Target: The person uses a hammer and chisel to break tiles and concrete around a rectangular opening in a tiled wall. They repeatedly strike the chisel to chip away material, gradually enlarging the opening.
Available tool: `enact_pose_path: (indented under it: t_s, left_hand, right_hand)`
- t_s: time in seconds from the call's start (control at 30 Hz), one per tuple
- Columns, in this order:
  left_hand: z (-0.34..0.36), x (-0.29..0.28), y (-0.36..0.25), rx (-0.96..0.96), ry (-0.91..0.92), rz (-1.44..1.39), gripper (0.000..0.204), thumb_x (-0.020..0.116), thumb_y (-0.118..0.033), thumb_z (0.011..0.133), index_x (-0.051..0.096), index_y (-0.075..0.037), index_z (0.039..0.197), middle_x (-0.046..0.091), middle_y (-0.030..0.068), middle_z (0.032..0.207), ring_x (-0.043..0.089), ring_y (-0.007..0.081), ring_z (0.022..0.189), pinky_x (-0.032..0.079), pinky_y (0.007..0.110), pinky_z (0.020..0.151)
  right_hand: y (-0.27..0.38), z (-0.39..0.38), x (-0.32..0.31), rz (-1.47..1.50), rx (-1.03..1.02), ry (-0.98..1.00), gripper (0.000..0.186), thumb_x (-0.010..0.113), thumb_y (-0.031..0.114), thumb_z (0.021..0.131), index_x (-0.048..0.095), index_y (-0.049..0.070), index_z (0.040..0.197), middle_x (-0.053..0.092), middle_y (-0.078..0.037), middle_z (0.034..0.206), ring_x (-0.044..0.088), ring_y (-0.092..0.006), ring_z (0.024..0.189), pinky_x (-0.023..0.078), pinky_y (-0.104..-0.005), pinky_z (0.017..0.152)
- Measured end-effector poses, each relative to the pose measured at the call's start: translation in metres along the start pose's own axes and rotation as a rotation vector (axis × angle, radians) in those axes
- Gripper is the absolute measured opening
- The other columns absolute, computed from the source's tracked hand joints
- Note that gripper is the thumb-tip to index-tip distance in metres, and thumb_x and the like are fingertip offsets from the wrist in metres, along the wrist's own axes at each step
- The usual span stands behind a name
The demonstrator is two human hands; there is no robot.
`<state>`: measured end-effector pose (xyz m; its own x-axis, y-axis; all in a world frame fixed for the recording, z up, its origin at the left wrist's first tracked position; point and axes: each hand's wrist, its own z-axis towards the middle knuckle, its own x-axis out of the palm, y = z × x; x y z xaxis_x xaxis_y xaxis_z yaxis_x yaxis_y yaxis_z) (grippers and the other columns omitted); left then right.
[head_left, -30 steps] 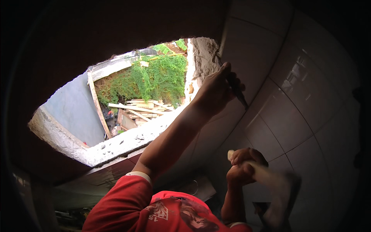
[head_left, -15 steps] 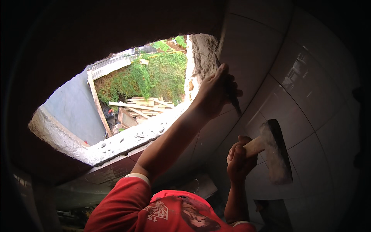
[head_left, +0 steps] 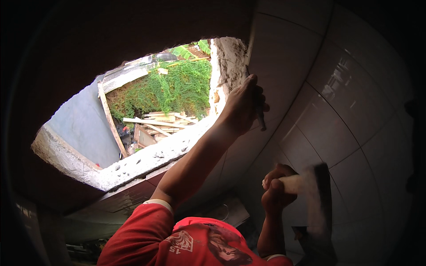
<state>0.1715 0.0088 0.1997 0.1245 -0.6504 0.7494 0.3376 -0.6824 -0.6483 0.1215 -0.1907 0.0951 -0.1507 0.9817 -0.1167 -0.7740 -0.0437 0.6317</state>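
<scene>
Green vines [head_left: 177,88] and planks [head_left: 155,123] show through the hole [head_left: 227,62], its sill [head_left: 144,162] partly hidden by the left forearm [head_left: 195,162]. Left hand [head_left: 244,102] grips a chisel [head_left: 261,119], right hand [head_left: 277,188] a hammer [head_left: 318,193]

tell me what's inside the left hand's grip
A dark, slim rod-like tool: its lower end sticks out below the left hand and a short tip shows above it. The middle stretch is covered by the grip and cannot be seen.

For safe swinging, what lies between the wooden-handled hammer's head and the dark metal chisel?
Head view: only glossy tiled wall shows between hammer head and chisel.
</scene>
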Motion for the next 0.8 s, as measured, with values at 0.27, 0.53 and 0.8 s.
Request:
enact_pose_path:
  t_s: [0.27, 0.53, 0.8]
  left_hand:
    - [0.004, 0.001, -0.006, -0.049, -0.021, -0.029, 0.031, 0.060, -0.039, 0.103, 0.052, -0.016, 0.084, 0.049, -0.0007, 0.067, 0.049, 0.0121, 0.052, 0.038, 0.026, 0.047]
    - [0.003, -0.001, -0.009, -0.046, 0.053, 0.004, 0.032, 0.058, -0.038, 0.104, 0.049, -0.018, 0.081, 0.043, -0.0038, 0.064, 0.046, 0.0111, 0.050, 0.036, 0.027, 0.044]
    - [0.007, 0.001, -0.005, -0.026, 0.088, -0.090, 0.023, 0.052, -0.027, 0.106, 0.046, -0.015, 0.088, 0.040, -0.0022, 0.068, 0.040, 0.0128, 0.057, 0.039, 0.029, 0.054]
  right_hand:
    - [-0.020, 0.006, 0.016, -0.341, 0.068, 0.283, 0.023, 0.065, 0.022, 0.098, 0.063, 0.001, 0.108, 0.069, -0.013, 0.096, 0.069, -0.0301, 0.084, 0.057, -0.0362, 0.075]
    - [-0.025, -0.012, 0.023, 0.237, -0.090, 0.075, 0.029, 0.065, 0.028, 0.100, 0.061, 0.003, 0.114, 0.059, -0.005, 0.075, 0.058, -0.0180, 0.064, 0.050, -0.0326, 0.059]
    - [-0.023, 0.003, 0.025, -0.250, 0.065, 0.081, 0.015, 0.064, 0.015, 0.097, 0.066, 0.004, 0.107, 0.067, -0.012, 0.085, 0.065, -0.0254, 0.070, 0.054, -0.0335, 0.063]
